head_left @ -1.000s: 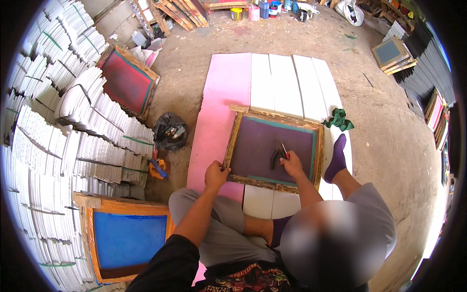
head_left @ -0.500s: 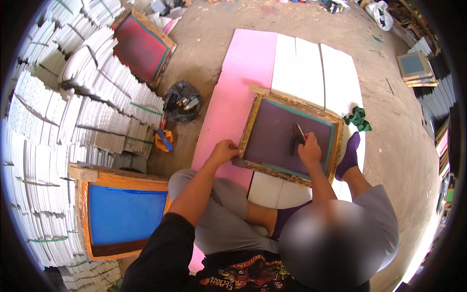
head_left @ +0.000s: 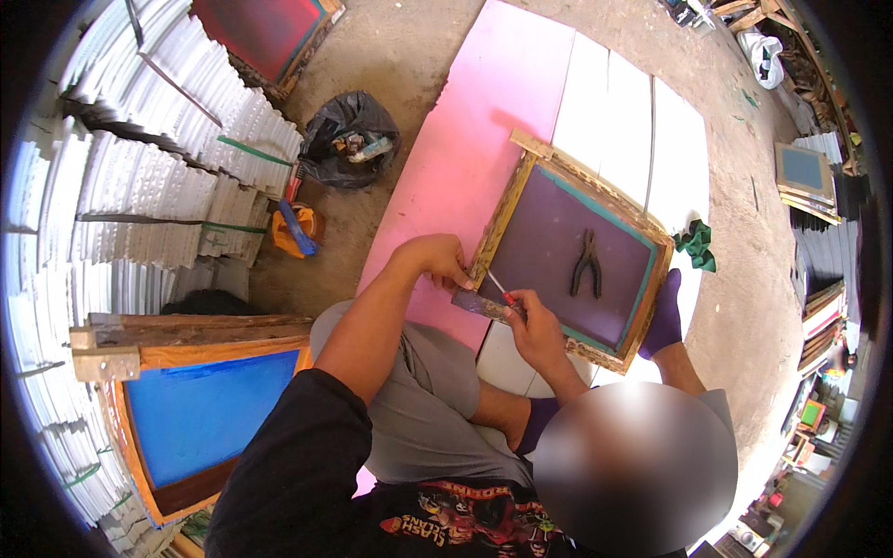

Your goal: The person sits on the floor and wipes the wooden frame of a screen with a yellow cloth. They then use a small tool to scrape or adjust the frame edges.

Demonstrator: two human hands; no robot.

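A wooden screen-printing frame [head_left: 642, 321] with purple mesh and a teal border lies flat in front of me. My right hand [head_left: 539, 337] grips a screwdriver [head_left: 508, 297] by its red handle. Its metal shaft points toward the frame's near-left corner. At that same corner is my left hand [head_left: 441, 261], fingers bent and pinched against the outer edge; anything between the fingertips is hidden. On the mesh rests a pair of dark pliers [head_left: 586, 265], handles spread apart and touched by neither hand.
The frame lies on pink [head_left: 465, 158] and white boards [head_left: 595, 102]. Left are strapped white stacks [head_left: 139, 214], a blue-meshed frame [head_left: 209, 409], a black plastic bag [head_left: 349, 139] and an orange container [head_left: 296, 232]. A green cloth [head_left: 696, 245] lies near my purple-socked foot [head_left: 662, 316].
The pliers have left my right hand and now lie on the mesh. That hand has come left and nearer, holding the screwdriver at the corner. My left hand stays by the same corner.
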